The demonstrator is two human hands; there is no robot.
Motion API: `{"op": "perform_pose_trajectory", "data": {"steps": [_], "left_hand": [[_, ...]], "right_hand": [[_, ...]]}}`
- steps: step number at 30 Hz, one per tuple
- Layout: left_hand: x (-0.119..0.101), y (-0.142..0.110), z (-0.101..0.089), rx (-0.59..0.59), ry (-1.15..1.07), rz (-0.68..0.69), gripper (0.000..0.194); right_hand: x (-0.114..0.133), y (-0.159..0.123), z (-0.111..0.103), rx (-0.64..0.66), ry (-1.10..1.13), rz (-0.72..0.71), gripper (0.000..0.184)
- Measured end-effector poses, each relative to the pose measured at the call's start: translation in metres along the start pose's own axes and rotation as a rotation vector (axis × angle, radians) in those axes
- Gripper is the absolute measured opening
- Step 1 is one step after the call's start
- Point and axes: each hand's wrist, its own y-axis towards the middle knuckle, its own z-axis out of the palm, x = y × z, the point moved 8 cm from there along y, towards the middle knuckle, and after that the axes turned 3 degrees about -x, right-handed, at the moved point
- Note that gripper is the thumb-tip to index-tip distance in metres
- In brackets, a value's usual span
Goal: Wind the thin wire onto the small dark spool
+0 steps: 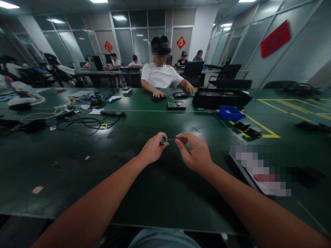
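Note:
My left hand (154, 148) is closed round a small dark cylinder, whose round metallic end (163, 140) faces me. Between the pinched thumb and fingers of my right hand (196, 151) is a thin screwdriver; its slim metal shaft (170, 139) points left and its tip meets the cylinder's end. Most of the handle is hidden by my fingers, with a reddish bit showing. Both hands are held above the green table (144, 193), near its middle. I cannot tell what lies inside the cylinder's end.
Across the table a person (162, 75) handles circuit boards (176, 105) beside a long black case (222, 98). A blue bin (231, 113) and black brackets (249, 129) lie to the right, with a blurred-out sheet (254, 168) nearer. Cables (88, 122) and a power screwdriver (112, 113) lie left.

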Motion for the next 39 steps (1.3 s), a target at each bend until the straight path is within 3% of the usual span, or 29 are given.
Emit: {"op": "perform_pose_trajectory", "data": {"steps": [7, 12, 15, 18, 21, 28, 35, 39], "left_hand": [[0.001, -0.001, 0.003, 0.020, 0.020, -0.011, 0.019], [-0.003, -0.001, 0.002, 0.013, 0.004, -0.004, 0.016], [-0.011, -0.001, 0.000, 0.011, 0.031, 0.070, 0.014], [-0.010, 0.001, -0.001, 0.006, 0.089, 0.063, 0.014], [-0.006, 0.001, 0.000, 0.018, 0.101, 0.021, 0.014], [-0.006, -0.001, 0.003, 0.025, 0.003, 0.011, 0.015], [-0.003, -0.001, 0.002, -0.001, 0.003, 0.002, 0.019], [0.000, -0.001, 0.003, 0.019, 0.020, -0.026, 0.022]], "right_hand": [[-0.005, -0.001, 0.004, 0.059, 0.085, 0.063, 0.019], [-0.042, -0.004, 0.010, -0.102, 0.469, 0.373, 0.023], [-0.067, -0.004, 0.014, -0.218, 0.662, 0.529, 0.027], [-0.083, -0.006, 0.020, -0.230, 0.767, 0.656, 0.029], [-0.079, -0.005, 0.014, -0.250, 0.684, 0.600, 0.027], [-0.045, -0.003, 0.002, -0.194, 0.380, 0.393, 0.024], [-0.034, -0.002, 0.000, -0.158, 0.245, 0.302, 0.023], [-0.025, -0.001, -0.003, -0.108, 0.051, 0.215, 0.024]]}}
